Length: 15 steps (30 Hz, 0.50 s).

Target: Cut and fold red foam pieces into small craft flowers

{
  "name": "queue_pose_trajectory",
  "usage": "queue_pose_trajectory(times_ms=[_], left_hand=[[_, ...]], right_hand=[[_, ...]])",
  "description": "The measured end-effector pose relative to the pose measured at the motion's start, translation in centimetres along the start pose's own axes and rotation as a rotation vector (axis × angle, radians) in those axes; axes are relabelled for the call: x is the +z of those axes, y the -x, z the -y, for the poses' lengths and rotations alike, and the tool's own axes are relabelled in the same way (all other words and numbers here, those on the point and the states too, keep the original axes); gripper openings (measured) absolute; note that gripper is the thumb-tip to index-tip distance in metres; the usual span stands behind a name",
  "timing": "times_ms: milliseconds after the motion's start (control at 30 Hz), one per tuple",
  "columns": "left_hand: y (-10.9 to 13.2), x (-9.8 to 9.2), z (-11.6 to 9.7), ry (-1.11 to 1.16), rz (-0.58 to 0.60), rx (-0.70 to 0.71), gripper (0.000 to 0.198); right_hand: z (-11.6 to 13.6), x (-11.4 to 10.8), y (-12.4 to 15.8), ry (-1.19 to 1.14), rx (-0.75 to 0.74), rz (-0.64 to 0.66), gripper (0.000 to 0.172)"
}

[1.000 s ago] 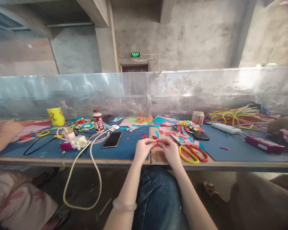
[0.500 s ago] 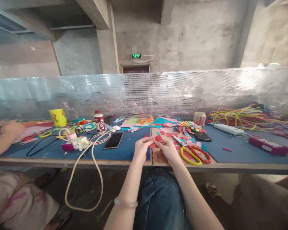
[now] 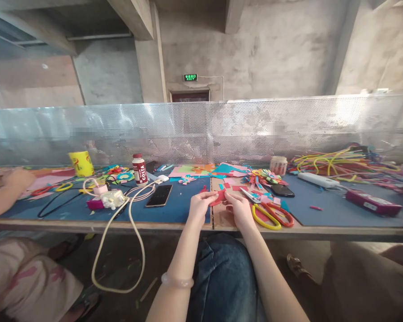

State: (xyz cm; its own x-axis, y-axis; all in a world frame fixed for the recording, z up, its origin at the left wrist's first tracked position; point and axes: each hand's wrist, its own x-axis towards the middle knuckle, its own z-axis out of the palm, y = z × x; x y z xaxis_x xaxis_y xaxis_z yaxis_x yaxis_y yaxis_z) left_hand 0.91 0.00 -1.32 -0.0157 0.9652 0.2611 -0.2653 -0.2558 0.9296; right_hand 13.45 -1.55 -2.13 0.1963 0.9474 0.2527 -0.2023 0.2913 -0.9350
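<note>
Between my hands, above the table's front edge, is a small piece of red paper. My left hand pinches it from the left, thumb on top. My right hand is closed at the paper's right edge, fingertips on it. Its far fingers are partly hidden. Beneath lie cut red and pink paper pieces on a brown board. Large scissors with one yellow and one orange-red handle rest just right of my right hand, blades pointing away.
Colourful paper flowers, a dark phone and a jar stand to the right. Leftward are another phone, a red-capped bottle, a looped cable and a yellow cup. Another person's hands work at far left.
The red paper has turned and sits slightly lower and further left between my fingers. My right hand has shifted a little to the right.
</note>
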Motion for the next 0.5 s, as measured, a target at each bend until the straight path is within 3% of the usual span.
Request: queue_pose_trajectory(times_ms=[133, 333, 400, 500], left_hand=[[0.31, 0.22, -0.21, -0.073, 0.009, 0.045, 0.019], [0.27, -0.16, -0.25, -0.193, 0.188, -0.029, 0.019], [0.13, -0.33, -0.13, -0.188, 0.209, -0.017, 0.019], [-0.02, -0.46, 0.02, -0.101, 0.131, 0.005, 0.019]], right_hand=[[0.21, -0.03, 0.00, -0.111, 0.005, -0.035, 0.022], [0.11, 0.06, 0.01, -0.110, 0.001, -0.084, 0.018], [0.07, 0.07, -0.06, -0.040, 0.005, -0.050, 0.021], [0.18, -0.07, -0.23, 0.092, -0.054, 0.091, 0.027]])
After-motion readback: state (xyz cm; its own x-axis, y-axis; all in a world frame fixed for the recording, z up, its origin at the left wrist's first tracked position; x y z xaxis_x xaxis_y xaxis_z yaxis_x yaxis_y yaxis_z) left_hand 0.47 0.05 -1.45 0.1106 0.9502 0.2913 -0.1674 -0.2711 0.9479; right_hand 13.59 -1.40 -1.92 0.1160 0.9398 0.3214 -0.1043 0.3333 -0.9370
